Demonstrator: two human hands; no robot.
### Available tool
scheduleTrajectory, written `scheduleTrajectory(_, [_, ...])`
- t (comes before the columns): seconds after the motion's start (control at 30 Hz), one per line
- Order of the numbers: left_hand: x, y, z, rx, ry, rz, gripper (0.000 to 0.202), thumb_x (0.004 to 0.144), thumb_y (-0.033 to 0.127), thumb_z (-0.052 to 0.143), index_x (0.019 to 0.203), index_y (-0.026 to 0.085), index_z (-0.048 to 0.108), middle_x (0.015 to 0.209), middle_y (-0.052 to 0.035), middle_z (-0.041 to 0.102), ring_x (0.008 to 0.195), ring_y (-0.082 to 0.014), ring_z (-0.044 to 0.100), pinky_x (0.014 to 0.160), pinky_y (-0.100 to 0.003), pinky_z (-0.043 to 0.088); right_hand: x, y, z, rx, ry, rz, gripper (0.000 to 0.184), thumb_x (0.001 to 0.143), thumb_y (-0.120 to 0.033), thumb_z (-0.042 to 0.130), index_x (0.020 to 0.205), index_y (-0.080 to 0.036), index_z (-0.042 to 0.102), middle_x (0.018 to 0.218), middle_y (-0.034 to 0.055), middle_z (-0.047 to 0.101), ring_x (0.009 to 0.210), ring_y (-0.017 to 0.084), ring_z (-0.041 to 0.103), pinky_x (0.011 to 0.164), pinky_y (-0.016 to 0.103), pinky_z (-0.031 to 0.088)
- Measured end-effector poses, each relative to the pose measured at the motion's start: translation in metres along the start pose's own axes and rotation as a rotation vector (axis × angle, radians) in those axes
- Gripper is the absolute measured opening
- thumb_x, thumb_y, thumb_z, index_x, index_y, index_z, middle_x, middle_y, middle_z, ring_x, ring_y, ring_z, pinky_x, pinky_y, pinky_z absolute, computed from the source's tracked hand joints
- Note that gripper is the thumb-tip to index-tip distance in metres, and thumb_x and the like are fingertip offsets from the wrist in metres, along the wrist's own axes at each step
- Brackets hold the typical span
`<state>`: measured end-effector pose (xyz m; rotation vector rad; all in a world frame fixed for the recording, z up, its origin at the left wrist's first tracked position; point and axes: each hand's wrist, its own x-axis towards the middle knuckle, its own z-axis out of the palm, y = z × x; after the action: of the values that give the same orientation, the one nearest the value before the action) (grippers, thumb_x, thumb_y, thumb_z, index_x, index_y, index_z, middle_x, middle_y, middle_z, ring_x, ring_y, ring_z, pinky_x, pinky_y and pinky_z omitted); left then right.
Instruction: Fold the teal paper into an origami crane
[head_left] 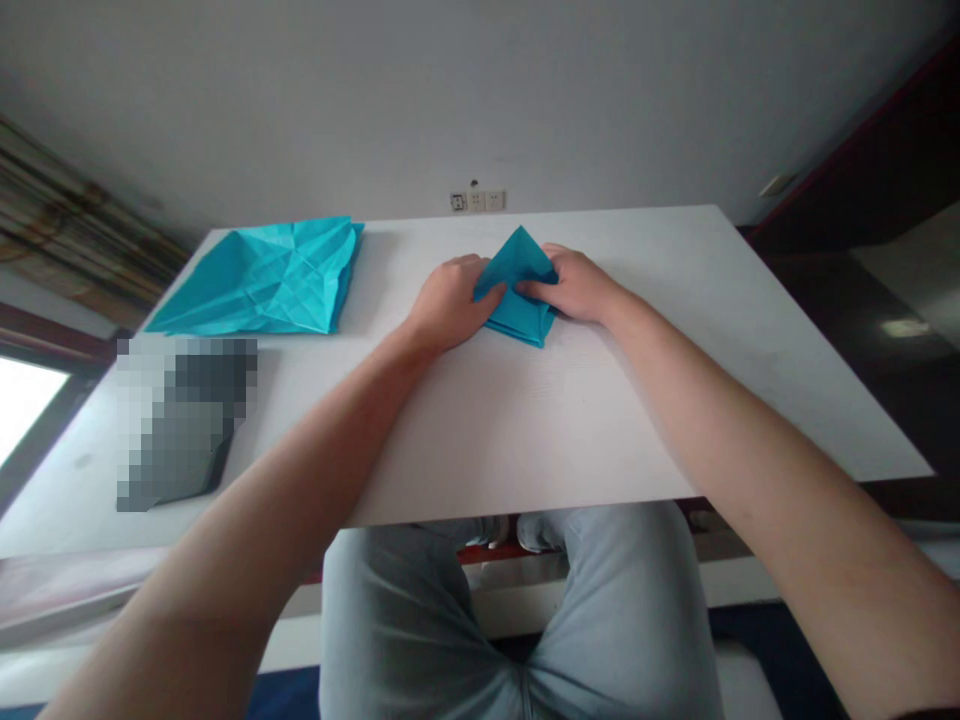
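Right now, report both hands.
Left hand: on the folded blue paper, grip unclear.
Right hand: on the same paper, grip unclear.

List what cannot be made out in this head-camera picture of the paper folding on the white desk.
Head view:
- Middle of the folded teal paper: covered by the left hand and right hand.
- Object on the left of the white desk: pixelated, so its kind cannot be told.
- Fine creases of the opened teal sheet: too small to trace one by one.
- Feet: mostly hidden by the desk.
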<state>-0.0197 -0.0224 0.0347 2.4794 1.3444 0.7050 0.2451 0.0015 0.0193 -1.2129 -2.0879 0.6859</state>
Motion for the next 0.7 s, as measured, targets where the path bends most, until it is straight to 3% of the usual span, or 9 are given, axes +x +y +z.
scheduleTrajectory(0.7, [0.0009,-0.0014,0.0018,-0.025,-0.005,-0.003,0.019,0.114,0.038,0.070,0.107,0.022,0.077,0.115,-0.0142,0.082,0.119,-0.0353,0.078,0.110,-0.045,0.062,0.0006,-0.0038,-0.0016,-0.038,-0.008,0.024,0.020,0.095,-0.039,0.096,0.102,-0.026,0.082,0.123,0.0108,0.086,0.123,0.040,0.078,0.119,0.056,0.062])
